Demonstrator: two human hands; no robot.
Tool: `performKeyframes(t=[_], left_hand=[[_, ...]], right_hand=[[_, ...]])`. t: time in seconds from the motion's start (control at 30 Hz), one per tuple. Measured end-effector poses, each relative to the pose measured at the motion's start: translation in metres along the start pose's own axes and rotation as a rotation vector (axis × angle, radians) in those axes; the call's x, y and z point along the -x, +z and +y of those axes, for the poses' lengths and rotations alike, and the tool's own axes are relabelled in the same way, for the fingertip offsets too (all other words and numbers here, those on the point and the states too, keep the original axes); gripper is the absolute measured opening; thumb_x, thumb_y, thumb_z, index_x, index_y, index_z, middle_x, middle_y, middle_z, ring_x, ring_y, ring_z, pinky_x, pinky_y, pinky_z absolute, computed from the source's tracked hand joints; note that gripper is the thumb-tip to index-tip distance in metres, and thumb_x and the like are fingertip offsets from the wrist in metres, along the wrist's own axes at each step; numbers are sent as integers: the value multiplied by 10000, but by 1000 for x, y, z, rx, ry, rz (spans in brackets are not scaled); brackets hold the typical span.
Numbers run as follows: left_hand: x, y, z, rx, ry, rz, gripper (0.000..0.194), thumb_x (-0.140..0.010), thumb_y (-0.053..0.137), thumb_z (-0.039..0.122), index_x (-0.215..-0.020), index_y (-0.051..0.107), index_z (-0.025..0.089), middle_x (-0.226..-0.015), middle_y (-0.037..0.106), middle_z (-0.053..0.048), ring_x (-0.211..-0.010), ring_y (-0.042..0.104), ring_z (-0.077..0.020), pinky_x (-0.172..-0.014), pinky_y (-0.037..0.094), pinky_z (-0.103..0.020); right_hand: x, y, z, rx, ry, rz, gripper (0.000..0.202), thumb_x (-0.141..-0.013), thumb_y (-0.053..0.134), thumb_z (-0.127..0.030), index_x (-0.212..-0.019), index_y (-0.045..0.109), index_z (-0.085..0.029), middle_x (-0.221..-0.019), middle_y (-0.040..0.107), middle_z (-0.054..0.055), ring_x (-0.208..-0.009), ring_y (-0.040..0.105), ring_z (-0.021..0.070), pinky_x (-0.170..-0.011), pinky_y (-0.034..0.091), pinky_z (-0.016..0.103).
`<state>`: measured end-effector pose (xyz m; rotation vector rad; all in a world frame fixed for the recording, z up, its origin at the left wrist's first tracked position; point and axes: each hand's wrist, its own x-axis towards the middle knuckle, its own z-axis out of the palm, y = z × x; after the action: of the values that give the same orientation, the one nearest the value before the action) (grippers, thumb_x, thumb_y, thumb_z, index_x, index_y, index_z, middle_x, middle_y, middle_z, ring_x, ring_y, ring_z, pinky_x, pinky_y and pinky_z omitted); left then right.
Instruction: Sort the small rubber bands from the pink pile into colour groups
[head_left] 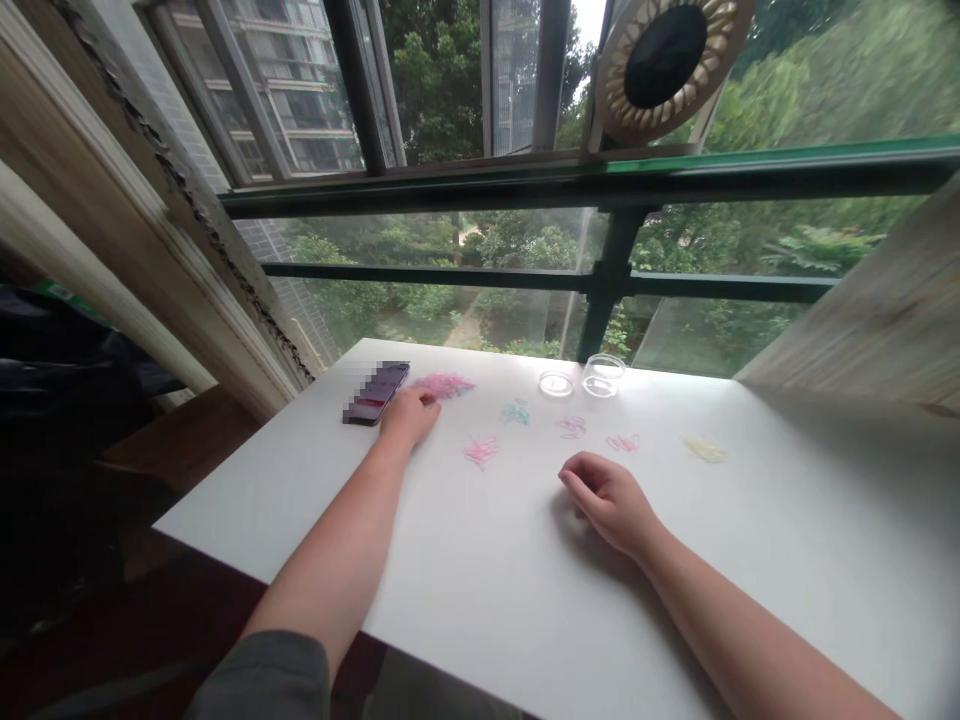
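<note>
My left hand (410, 416) reaches to the near edge of a mixed pink and purple pile of thin loops (448, 384), which look like small rubber bands. Its fingers are drawn together at the pile, and whatever they may hold is hidden. My right hand (607, 497) hovers or rests low over the table, loosely curled with thumb near forefinger and nothing visible in it. Smaller groups of bands lie between and beyond the hands: pink (481, 451), teal (516, 412), purple (571, 427), red-pink (623, 442) and, farther right, yellow (705, 449).
A phone (377, 392) lies left of my left hand. At the table's back edge stand a clear round container (604, 376) and a clear round lid (556, 384). The white table (480, 570) meets a window with a green railing (450, 188).
</note>
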<state>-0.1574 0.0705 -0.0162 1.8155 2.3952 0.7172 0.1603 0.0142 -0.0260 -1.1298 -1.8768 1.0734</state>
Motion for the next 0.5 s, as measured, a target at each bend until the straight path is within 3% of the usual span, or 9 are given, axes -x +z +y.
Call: performKeyframes(t=[0.23,0.5], left_hand=[[-2,3,2,11,30,52,194,-739,549,305,-817,695,204,-871,697,-61,-821,621,-211,-754,488,-298],[4,2,3,64,78,136,202,-767,511,306,-838,657,186,-933,668,-84,-853,607,-207,-786,472,-304]], right_hand=[[1,0,-4,31,-18,21,198,-815,494,-360,-725,541,-190,-578,491,-20,-510,477,122,-492,384,249],[0,0,-6,38,-24,28,175,-812,489,-330,-719,532,-188,-574,483,-26,-507,452,114,-495,362,242]])
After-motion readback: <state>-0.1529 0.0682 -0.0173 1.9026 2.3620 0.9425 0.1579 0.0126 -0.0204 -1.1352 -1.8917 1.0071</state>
